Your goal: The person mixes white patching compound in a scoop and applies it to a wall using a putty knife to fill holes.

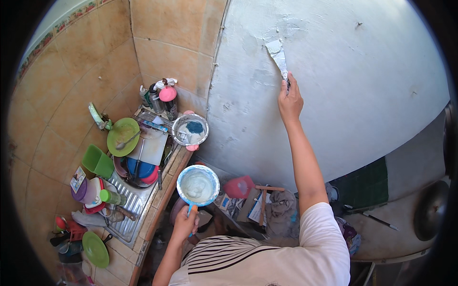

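My right hand (290, 102) is closed round the handle of a putty knife (277, 55), whose blade is smeared with white paste and lies at the pale wall (329, 90). Damp, uneven patches of filler mark the wall around the blade. Lower down, my left hand (184, 224) grips the handle of a blue dipper (180, 183). Thick white paste (197, 186) fills much of the dipper's bowl. Something orange shows along the handle by my left thumb; I cannot make out what it is.
Left of me runs a tiled counter with a steel sink (125, 209), crowded with green plates (123, 136), cups and bottles. A pot (202, 123) with pink grips stands at the counter's far end. Below the wall sit a pink container (239, 187) and a grey cloth (282, 214).
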Demonstrator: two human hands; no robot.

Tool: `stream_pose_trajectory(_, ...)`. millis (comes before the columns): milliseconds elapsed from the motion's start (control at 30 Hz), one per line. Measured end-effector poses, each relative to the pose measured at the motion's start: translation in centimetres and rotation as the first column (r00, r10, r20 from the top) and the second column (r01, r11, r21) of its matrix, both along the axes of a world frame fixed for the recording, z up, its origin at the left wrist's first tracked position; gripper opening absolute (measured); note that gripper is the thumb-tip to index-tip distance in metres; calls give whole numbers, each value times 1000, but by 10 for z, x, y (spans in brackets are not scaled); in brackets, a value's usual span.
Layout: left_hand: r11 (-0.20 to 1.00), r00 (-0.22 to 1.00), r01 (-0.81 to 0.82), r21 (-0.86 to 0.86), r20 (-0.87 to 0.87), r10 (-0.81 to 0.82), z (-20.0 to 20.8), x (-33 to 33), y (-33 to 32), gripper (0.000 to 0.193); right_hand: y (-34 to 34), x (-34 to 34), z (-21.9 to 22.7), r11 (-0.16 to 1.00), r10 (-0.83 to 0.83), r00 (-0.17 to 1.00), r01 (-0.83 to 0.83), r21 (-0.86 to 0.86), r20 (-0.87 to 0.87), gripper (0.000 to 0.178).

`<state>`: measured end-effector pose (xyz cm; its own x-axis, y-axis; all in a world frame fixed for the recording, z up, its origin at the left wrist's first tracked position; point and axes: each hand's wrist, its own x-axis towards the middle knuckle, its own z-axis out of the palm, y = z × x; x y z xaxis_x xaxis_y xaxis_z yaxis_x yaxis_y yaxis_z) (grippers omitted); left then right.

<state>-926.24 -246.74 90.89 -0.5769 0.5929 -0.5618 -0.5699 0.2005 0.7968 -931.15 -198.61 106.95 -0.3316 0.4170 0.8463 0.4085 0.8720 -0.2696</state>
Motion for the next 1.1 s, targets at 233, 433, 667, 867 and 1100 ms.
stream_pose_trajectory(233, 1000, 1000, -23, 9, -2, 23, -8, -2, -7, 26, 6, 3, 3, 979, 175, 983, -168, 117, -51, 37)
stream_pose_trajectory(433, 999, 999, -33, 26, -29, 34, -2, -6, -4, 27, 2, -27, 33, 996, -80, 994, 77, 51, 70, 38)
stream_pose_trajectory(667, 999, 999, -33, 17, 16, 33, 0, -4, -7, 25, 24, 24, -11, 972, -209, 972, 195, 129, 106, 36)
stream_pose_trajectory(867, 999, 999, -26, 32, 28, 26, -4, -4, -10, 24, 11, 44, -3, 962, 170, 984, -155, 226, -47, 33)
stream_pose_trajectory(1100, 999, 1000, -23, 46, -6, 23, 3, -7, -9, 23, -37, 12, 63, 972, -49, 993, 23, 233, 108, 51)
